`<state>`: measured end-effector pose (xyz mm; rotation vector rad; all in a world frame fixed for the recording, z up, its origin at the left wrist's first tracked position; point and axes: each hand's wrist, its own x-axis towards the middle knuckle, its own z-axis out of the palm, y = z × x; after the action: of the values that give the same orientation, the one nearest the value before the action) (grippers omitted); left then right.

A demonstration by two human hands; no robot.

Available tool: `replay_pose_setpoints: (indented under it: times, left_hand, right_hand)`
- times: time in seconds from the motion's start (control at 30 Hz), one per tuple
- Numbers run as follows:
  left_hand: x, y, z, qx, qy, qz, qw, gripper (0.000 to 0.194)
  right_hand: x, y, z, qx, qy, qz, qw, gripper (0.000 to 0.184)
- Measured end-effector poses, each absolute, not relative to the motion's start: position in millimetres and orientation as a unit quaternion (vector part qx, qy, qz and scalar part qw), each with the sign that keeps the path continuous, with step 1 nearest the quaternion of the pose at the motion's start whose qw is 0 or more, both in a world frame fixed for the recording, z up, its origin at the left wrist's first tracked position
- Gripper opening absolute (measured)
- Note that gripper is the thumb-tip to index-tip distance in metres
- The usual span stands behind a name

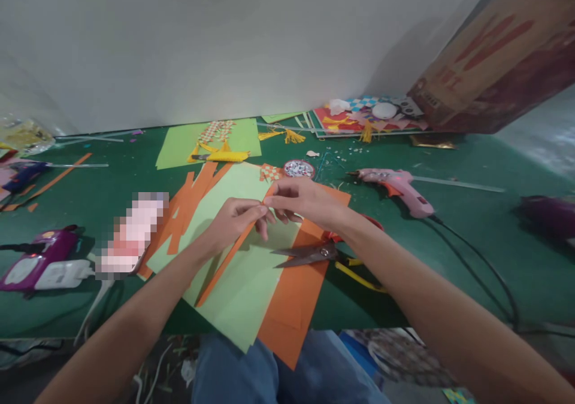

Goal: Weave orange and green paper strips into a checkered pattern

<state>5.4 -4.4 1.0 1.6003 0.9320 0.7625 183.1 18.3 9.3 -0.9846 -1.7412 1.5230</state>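
My left hand [245, 213] and my right hand [299, 199] meet over the middle of the table. Between them they pinch an orange paper strip [224, 265], whose long end slants down toward me. Below lies light green paper [242, 308], partly over an orange sheet [291, 296]. Scissors [326, 252] with red and yellow handles rest beneath my right forearm, blades apart. Left of the green paper are several cut orange strips [191, 206]. Just beyond my fingers sit a small woven orange-and-white paper piece [269, 173] and a round dish of sequins [299, 169].
A pink glue gun [399, 185] with a cord lies at right. A yellow cutter knife [224, 156] rests on a green sheet [175, 143] at the back. At left are a phone [135, 230], a white charger [63, 274] and a purple power strip [56, 245]. A cardboard box [498, 57] stands back right.
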Motion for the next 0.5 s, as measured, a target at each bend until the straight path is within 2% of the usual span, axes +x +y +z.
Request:
replay_pose_setpoints:
  times: [0.17, 0.5]
  left_hand:
    - [8.3, -4.6, 2.6, 0.682, 0.417, 0.342, 0.494, 0.021]
    - [7.9, -3.4, 1.5, 0.665, 0.419, 0.355, 0.507, 0.016]
  right_hand:
    - [178.6, 15.8, 7.0, -0.394, -0.662, 0.538, 0.342, 0.034]
    - [178.5, 15.5, 7.7, -0.404, -0.662, 0.520, 0.357, 0.030]
